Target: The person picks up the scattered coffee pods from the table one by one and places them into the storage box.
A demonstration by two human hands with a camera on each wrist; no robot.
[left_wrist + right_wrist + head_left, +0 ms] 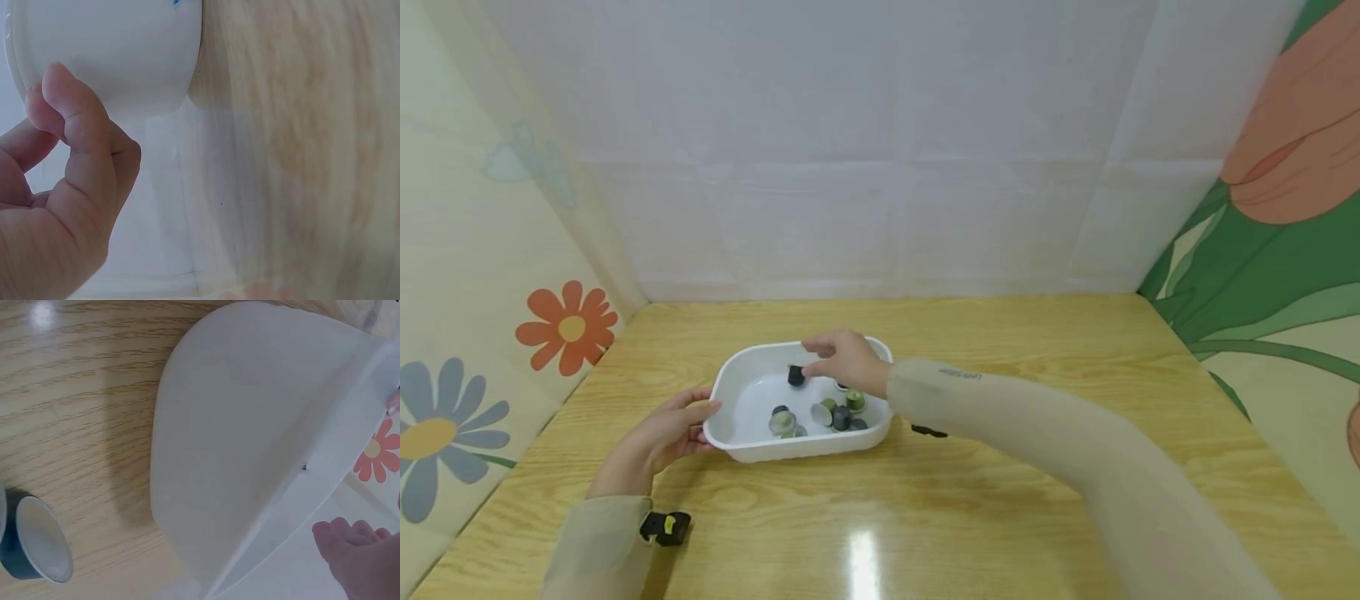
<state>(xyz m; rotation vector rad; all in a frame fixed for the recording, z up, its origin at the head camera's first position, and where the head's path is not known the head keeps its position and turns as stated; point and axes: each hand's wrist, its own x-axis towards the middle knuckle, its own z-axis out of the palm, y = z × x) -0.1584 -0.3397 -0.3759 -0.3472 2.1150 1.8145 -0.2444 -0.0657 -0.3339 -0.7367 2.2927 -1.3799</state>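
Note:
A white basin holds several small coffee capsules, green, grey and black. My left hand grips its left end, with a finger over the rim and others against the outer wall; in the left wrist view the bent fingers of this hand meet the white wall. My right hand reaches in over the far rim, thumb and index finger apart. Right at the thumb tip is a black capsule. In the right wrist view, the right hand's fingers are slightly bent, with no capsule visible between them.
A dark teal capsule lies on the wooden table outside the basin, seen in the right wrist view; another pale edge shows beside it. A white sheet hangs behind the table, and flower-printed cloths flank it.

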